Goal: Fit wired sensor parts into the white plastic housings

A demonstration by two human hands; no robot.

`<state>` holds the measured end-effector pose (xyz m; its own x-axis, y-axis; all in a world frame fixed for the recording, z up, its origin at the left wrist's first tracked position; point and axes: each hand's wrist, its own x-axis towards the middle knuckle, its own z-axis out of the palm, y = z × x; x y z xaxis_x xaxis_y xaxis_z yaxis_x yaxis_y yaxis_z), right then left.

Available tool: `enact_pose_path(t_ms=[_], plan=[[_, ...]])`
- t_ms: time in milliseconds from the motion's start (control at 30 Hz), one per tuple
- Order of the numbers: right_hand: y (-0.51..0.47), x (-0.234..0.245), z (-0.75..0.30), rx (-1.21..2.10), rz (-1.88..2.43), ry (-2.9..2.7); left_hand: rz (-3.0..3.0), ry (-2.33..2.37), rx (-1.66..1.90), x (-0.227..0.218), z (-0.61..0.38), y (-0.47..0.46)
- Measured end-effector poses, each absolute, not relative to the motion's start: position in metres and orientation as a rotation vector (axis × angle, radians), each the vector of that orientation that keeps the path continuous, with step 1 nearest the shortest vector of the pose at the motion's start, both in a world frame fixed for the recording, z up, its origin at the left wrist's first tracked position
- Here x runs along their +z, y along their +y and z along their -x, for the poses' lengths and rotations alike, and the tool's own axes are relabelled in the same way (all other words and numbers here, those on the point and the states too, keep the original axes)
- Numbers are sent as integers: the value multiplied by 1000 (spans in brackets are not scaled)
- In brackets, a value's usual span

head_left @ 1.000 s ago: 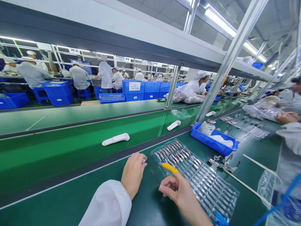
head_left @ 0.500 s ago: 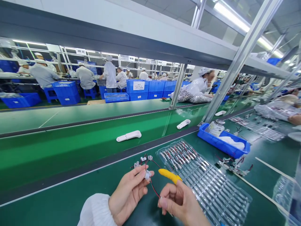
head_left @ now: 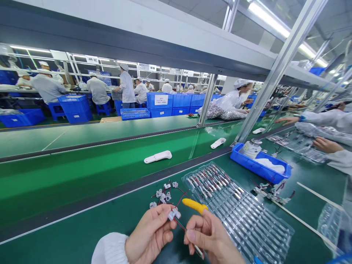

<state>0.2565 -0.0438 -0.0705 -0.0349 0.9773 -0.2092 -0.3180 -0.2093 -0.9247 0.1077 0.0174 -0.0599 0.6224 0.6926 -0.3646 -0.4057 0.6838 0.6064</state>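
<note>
Your tabletop [head_left: 68, 234] is dark green. On it you have a clear ribbed tray [head_left: 250, 216], a blue bin [head_left: 249, 167] and clustered small pale wired parts [head_left: 162, 198].

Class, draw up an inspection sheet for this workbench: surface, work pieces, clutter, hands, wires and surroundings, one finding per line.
Surface: dark green table, beside a brighter green belt bearing white plastic handles.
Work pieces: small white holder in hand; similar holders loose beyond it; see-through tray partly filled with slim parts.
Clutter: blue bin with a jar; wired parts loose right of the tray.
Hands: left hand pinches the holder; right hand, one finger under a yellow cover, grips the wires.
Wires: red and green wires run from holder to right hand.
Surroundings: co-workers in white, blue crates, overhead shelf.
</note>
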Motion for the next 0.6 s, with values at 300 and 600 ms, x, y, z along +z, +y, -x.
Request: enact_pose_path(t_ms=[300, 600], plan=[[-39, -80, -255, 1436, 1096, -916, -1225, 943, 836, -65, -108, 15], [-39, -79, -264, 994, 1331, -1049, -1371, 964, 863, -46, -107, 10]])
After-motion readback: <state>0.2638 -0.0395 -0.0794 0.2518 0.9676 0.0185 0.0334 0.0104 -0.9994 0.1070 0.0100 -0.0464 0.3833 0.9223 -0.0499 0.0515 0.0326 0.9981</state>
